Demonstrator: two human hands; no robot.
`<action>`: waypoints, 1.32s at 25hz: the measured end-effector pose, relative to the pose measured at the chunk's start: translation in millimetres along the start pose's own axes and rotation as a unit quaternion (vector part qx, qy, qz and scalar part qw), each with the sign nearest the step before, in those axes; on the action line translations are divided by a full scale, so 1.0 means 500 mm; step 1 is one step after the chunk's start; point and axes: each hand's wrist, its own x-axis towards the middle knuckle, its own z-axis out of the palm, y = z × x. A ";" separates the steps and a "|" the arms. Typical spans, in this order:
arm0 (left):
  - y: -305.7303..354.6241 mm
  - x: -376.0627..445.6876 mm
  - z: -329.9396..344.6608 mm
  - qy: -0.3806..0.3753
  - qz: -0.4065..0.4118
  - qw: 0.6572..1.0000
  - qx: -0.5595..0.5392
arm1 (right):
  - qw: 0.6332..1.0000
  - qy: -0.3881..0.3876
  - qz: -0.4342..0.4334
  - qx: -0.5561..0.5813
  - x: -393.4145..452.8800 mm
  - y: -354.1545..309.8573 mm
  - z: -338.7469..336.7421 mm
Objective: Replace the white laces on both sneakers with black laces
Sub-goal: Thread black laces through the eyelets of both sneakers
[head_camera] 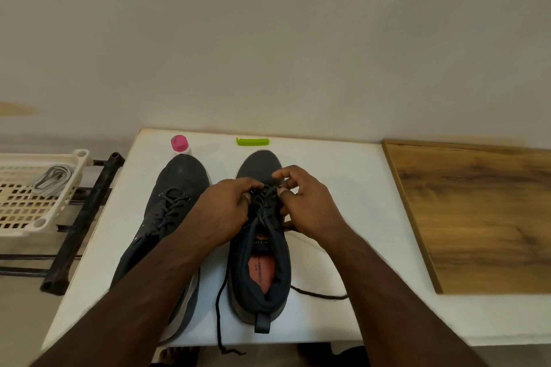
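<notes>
From the head view I see my left hand (222, 211) and right hand (304, 202) curled on the black lace (264, 205) over the right dark grey mesh sneaker (262, 283) on the white table (343, 188); the left dark sneaker (167, 211) beside it is laced black; grey-white laces (52, 179) lie in the cream plastic basket (32, 211)

Hidden and cut-off parts at the white table

The left forearm covered the heel of the dark grey left sneaker (176, 188); both hands hid the lower eyelets of the dark grey right sneaker (259, 277). The small print on its pink insole (262, 272) was unreadable. The cream plastic basket (44, 217) and the brown wooden board (477, 217) ran past the edges.
</notes>
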 end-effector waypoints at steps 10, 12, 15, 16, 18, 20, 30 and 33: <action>-0.007 0.020 0.019 0.061 0.046 0.996 0.053 | 0.992 -0.006 -0.064 -0.112 0.004 0.011 0.002; -0.008 0.019 0.015 0.078 0.024 0.996 0.029 | 0.990 0.007 -0.071 -0.122 0.001 0.008 0.005; -0.010 0.017 0.007 0.087 -0.017 0.995 -0.037 | 0.984 0.027 -0.078 -0.157 0.001 0.009 0.008; -0.010 0.016 0.003 0.075 -0.022 0.996 -0.051 | 0.983 0.028 -0.081 -0.163 0.001 0.009 0.008; -0.008 0.014 -0.004 0.039 0.007 0.998 -0.039 | 0.982 0.017 -0.085 -0.169 0.000 0.009 0.006; -0.008 0.017 -0.008 0.021 0.040 0.999 0.005 | 0.981 0.004 -0.085 -0.174 0.000 0.007 0.004; -0.020 0.018 -0.020 0.018 -0.017 0.998 -0.063 | 0.981 0.011 -0.078 -0.180 0.003 0.009 0.009; -0.012 0.018 -0.016 0.041 -0.031 0.998 -0.043 | 0.980 0.010 -0.084 -0.182 0.002 0.009 0.012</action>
